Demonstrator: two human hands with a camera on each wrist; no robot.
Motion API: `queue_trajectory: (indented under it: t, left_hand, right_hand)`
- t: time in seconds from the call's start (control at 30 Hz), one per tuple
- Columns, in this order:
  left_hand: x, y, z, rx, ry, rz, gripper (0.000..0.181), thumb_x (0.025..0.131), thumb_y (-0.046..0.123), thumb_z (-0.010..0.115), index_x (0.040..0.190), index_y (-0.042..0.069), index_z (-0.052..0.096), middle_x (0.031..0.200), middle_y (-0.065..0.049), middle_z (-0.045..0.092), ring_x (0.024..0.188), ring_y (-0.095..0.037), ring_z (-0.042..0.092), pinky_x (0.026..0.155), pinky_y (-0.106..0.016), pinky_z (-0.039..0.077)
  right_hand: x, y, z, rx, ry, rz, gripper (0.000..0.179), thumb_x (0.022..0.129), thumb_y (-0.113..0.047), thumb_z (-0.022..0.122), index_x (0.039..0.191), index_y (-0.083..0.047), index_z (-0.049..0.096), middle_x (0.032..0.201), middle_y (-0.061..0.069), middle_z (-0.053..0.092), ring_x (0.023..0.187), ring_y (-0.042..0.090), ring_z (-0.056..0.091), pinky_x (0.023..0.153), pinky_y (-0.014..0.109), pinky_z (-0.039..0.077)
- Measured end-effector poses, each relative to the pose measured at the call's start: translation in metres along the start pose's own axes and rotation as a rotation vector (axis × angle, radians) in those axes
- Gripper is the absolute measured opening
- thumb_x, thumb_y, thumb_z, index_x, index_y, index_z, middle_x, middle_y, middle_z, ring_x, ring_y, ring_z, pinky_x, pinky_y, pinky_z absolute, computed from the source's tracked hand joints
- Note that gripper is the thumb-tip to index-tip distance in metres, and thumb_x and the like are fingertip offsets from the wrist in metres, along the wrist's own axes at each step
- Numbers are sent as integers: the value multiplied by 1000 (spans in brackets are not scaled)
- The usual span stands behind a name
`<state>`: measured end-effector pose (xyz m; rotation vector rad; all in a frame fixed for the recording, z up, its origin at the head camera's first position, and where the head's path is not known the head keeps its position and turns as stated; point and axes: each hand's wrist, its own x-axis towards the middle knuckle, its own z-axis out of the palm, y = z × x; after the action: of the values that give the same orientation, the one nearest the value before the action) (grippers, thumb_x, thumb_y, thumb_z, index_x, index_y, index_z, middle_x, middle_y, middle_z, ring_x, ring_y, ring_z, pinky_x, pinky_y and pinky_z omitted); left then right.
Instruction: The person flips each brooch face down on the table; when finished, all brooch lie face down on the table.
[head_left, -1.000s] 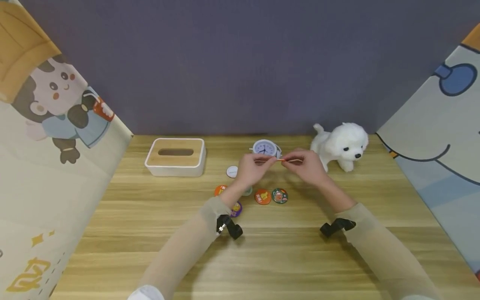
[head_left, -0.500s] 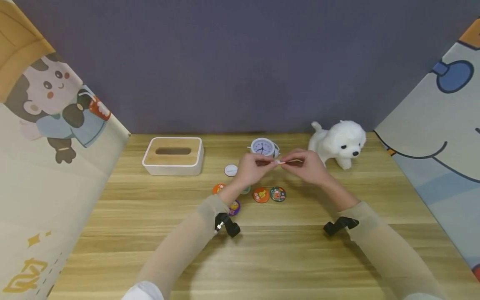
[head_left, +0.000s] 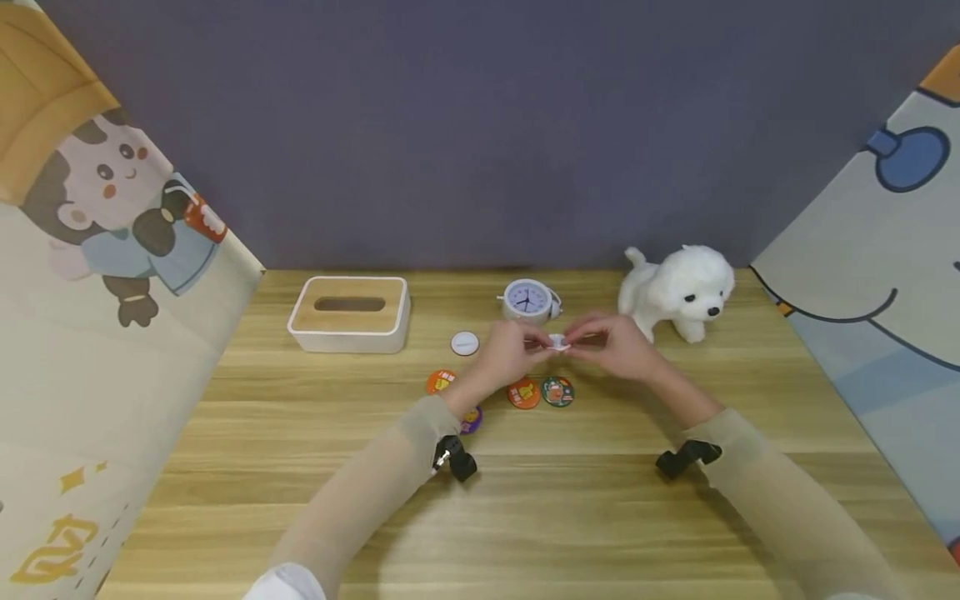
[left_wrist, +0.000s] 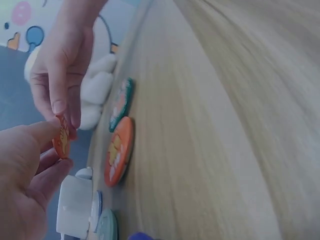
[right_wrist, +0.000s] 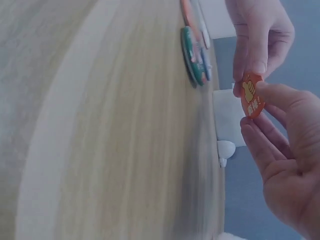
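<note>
An orange button badge [right_wrist: 252, 95] with a yellow figure is held above the table between both hands, its pale back [head_left: 558, 342] facing up toward the head camera. My left hand [head_left: 510, 350] pinches one edge between thumb and fingers. The opposite edge is pinched by my right hand [head_left: 618, 346]. Below the hands lie another orange badge [head_left: 524, 393] and a green badge [head_left: 557, 392]. Left of them, a second orange badge [head_left: 441, 382] and a purple badge [head_left: 472, 419] are partly covered by the left arm. One badge [head_left: 465, 343] lies with its white back up.
A white alarm clock [head_left: 527, 300] stands just behind the hands. At the back left sits a white tissue box [head_left: 348, 340] with a wooden lid. A white plush dog [head_left: 686, 292] is at the back right, close to the right hand. A dark partition [head_left: 480, 133] rises behind the table.
The held badge has turned from nearly edge-on to showing its pale back. Both hands have come slightly nearer the front, uncovering more of the clock. The badges on the table stay put.
</note>
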<state>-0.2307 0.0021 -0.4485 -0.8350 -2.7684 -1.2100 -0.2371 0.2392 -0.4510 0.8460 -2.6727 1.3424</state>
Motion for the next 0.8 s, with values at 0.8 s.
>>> queue_trajectory:
  t: [0.8]
  left_hand:
    - [7, -8, 19, 263, -77, 69, 10, 93, 18, 83, 98, 10, 84, 98, -4, 83, 94, -18, 76, 90, -27, 63]
  right_hand:
    - [7, 6, 8, -362, -131, -187, 10, 82, -14, 90, 89, -16, 82, 107, 7, 79, 100, 26, 75, 94, 47, 62]
